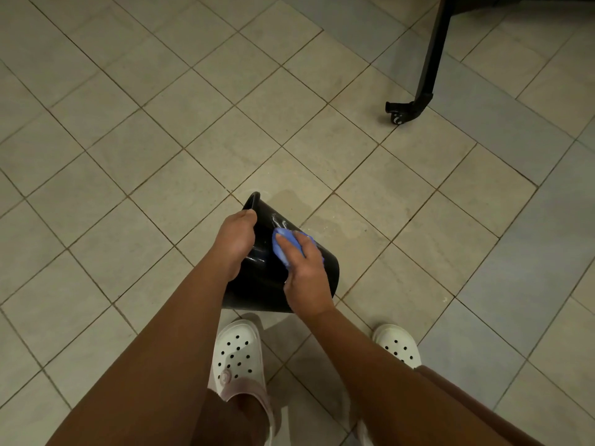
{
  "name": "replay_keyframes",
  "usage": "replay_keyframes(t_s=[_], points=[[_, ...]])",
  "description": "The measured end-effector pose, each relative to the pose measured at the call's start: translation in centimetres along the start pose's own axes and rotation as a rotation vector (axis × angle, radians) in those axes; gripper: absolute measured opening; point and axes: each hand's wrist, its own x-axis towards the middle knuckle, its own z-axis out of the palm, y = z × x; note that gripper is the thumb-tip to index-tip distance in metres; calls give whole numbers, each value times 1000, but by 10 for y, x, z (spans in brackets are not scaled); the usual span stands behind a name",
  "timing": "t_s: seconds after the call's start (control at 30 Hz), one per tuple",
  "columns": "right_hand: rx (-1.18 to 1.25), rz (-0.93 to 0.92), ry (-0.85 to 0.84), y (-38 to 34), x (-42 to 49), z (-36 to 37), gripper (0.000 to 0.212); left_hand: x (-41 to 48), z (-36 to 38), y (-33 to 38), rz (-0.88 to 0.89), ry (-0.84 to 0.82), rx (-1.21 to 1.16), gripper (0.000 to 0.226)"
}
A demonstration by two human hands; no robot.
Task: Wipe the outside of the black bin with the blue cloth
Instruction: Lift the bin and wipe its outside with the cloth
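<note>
Left grip (236, 243): lower centre of frame, fingers curled over the rim of the black plastic bin (257, 284), holding it tilted over the beige tiled floor (128, 156). Blue cloth (288, 244), bunched: pressed to the bin's glossy side wall, just right of the left grip. Right grip (306, 275): clasping the blue cloth, fingers laid over it. Progress, as judged: wet smears above the cloth suggest wiping is under way; the hidden far side probably remains. Upper right: black metal leg with castor (424, 99).

Dim warm light, soft shadows, glints on the black bin (261, 284), wide-angle bend at edges.
</note>
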Motion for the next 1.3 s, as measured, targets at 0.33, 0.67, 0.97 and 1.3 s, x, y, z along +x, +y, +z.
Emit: replay_keyframes(t_s=[0.33, 0.67, 0.97, 1.3], points=[[-107, -250, -35, 5, -41, 9, 65, 0, 0, 1, -26, 0, -8, 37], [-7, -28, 1, -14, -2, 4, 62, 2, 2, -3, 42, 8, 0, 32], [-16, 68, -33, -48, 9, -2, 71, -6, 9, -1, 158, -7, -36, 32], [-151, 359, -105, -18, 17, -22, 73, -13, 9, 0, 239, -19, 37, 32]])
